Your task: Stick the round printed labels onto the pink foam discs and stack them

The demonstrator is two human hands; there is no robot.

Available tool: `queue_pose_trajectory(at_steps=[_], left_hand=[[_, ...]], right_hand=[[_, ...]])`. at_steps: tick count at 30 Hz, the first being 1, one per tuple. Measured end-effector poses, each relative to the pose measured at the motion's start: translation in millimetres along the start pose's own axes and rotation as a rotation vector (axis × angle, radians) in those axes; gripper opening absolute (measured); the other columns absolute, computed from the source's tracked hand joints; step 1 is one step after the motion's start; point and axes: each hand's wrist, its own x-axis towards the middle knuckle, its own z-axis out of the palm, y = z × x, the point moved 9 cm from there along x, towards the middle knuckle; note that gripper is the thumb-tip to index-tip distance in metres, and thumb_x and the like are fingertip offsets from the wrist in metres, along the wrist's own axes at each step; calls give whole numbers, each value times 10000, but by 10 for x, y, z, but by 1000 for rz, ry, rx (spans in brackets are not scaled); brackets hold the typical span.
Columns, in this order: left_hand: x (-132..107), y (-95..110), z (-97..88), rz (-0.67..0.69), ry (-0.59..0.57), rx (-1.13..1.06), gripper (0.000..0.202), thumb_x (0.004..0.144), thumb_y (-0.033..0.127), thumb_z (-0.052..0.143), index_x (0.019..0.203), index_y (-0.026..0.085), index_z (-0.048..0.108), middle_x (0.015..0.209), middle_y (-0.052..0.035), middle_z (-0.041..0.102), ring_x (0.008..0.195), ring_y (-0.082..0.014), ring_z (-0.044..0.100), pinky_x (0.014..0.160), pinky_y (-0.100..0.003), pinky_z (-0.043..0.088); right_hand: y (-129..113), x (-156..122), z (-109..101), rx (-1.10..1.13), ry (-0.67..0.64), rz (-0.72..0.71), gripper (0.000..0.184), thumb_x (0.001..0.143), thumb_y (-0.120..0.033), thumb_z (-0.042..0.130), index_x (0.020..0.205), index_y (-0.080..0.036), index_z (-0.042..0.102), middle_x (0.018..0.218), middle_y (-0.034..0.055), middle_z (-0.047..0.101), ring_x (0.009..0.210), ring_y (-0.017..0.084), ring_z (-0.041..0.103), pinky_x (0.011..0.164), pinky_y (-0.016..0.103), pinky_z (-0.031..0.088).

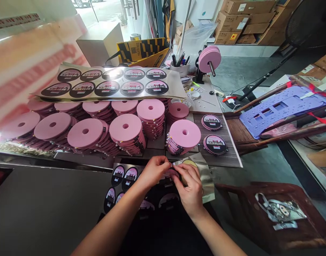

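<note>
Both hands meet low in the middle, over a sheet of round stickers [130, 177] with black and pink printing. My left hand [154, 172] is closed, its thumb and fingertips pinched at the upper edge of a round sticker [167, 180]. My right hand [190, 186] grips the right side of the same sticker between thumb and fingers. The fingertips hide part of its edge, so I cannot tell how much is free of the backing. Under and right of my right hand lies the pale backing paper [208, 177], with a bare round patch.
Several stacks of pink discs [125, 124] line the table. Two discs bearing stickers [215, 144] lie at its right. More sticker sheets [112, 93] rest on the stacks behind. Further back are a disc-loaded spindle [209, 59] and a pen cup [180, 67]. A brown stool [280, 234] stands lower right.
</note>
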Motion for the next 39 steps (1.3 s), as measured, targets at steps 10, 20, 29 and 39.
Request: queue_pose_trajectory(at_steps=[10,20,29,39], left_hand=[[-143,181,-103,-1,-40,22,181,651,257,442,795,168,507,735,25,480,741,-145,438,700,-251,339],[-146,173,-85,21,-62,80,200,719,230,435,896,165,504,817,4,516,800,-160,471,757,-270,369],[-164,253,-54,77,-88,132,208,731,212,427,918,161,502,905,-31,549,901,-187,496,826,-287,371],[-136,219,-38,83,-97,118,202,712,235,430,891,171,499,886,-26,539,866,-184,484,808,-284,360]], right_hand=[[-106,145,31,77,-143,-41,164,817,-197,557,955,-230,639,852,42,609,838,201,540,756,385,438],[-231,188,-22,83,-130,-146,140,795,-107,561,837,-217,636,785,29,638,776,185,559,762,376,434],[-41,266,92,209,-279,62,89,758,-132,605,787,-206,645,779,34,617,779,190,569,699,329,449],[-200,296,-2,128,-221,-97,103,776,-115,583,778,-198,644,753,40,653,733,183,589,672,334,476]])
